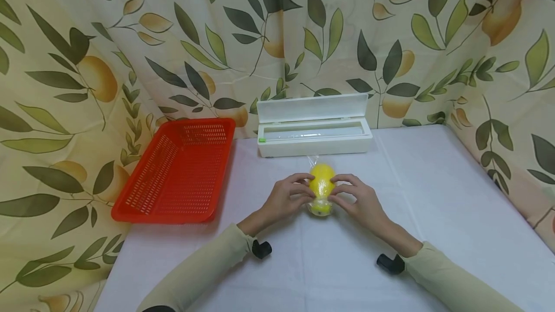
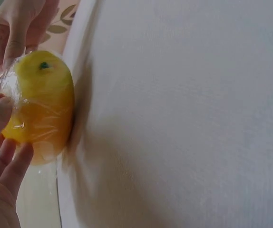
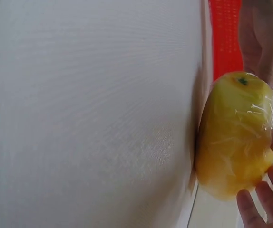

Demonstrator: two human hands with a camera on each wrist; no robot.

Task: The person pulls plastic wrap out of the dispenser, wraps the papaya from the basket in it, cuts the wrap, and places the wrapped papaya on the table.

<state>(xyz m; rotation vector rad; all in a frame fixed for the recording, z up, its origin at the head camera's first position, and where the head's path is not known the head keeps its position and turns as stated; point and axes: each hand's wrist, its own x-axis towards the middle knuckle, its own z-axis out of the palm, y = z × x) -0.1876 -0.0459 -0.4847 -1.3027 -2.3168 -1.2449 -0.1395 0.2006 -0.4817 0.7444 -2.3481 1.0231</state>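
Note:
A yellow, oval fruit (image 1: pixel 322 181) with a small green stem spot lies on the white table, wrapped in clear plastic film. On its left side my left hand (image 1: pixel 287 195) holds it with bent fingers and thumb at the film. My right hand (image 1: pixel 356 201) grips the opposite side in the same way. A loose wisp of film stands up at the fruit's far end. In the left wrist view the wrapped fruit (image 2: pixel 43 107) shows creased, shiny film, and the right wrist view shows the fruit (image 3: pixel 234 137) with fingertips along its side.
Behind the fruit stands a white cling film dispenser (image 1: pixel 314 147) with its lid raised and a roll inside. A red plastic basket (image 1: pixel 173 218) sits at the left of the white tablecloth (image 1: pixel 347 273). Leaf-patterned curtains (image 1: pixel 243 61) hang around the table.

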